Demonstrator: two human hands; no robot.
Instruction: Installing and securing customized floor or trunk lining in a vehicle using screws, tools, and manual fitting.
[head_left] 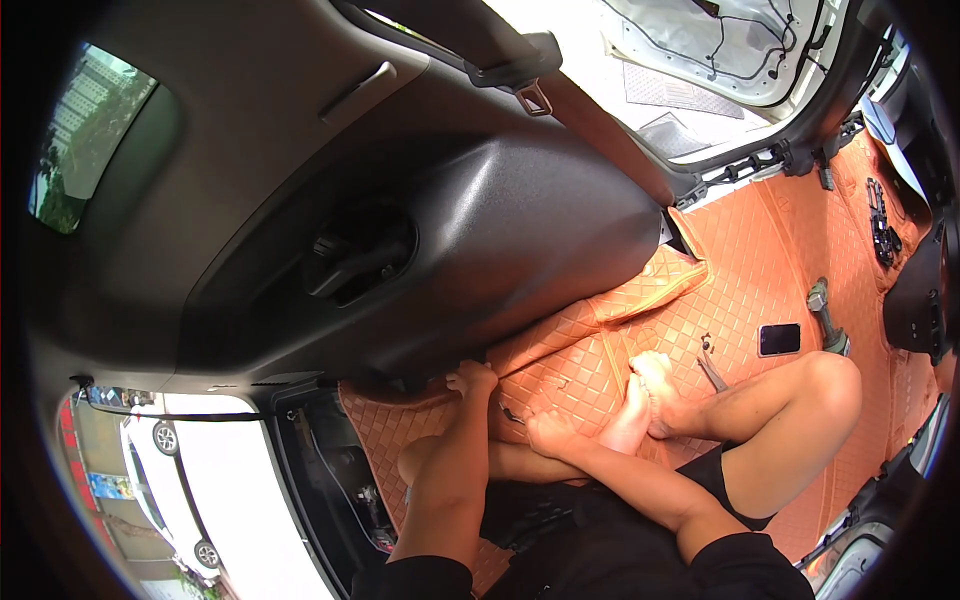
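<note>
My left hand [470, 378] is at the lower edge of the black side trim panel [530, 200], its fingers curled on the raised border of the orange quilted floor mat [735, 250]. To its right, my right hand [548, 432] is closed low over the mat. A small dark slim object [511, 414] shows beside its fingers; what the hand grips is mostly hidden. Between the two hands, the mat bends upward against the panel. My bare legs and feet [655, 385] rest on the mat, just right of my right hand.
Right of my feet lie a long-handled hand tool [712, 372], a phone [780, 340] and a green-grey tool [822, 315]. Farther off is a black slotted part [882, 225]. A seat belt [610, 125] hangs across the panel. Beyond the door opening stands a stripped white door [730, 45].
</note>
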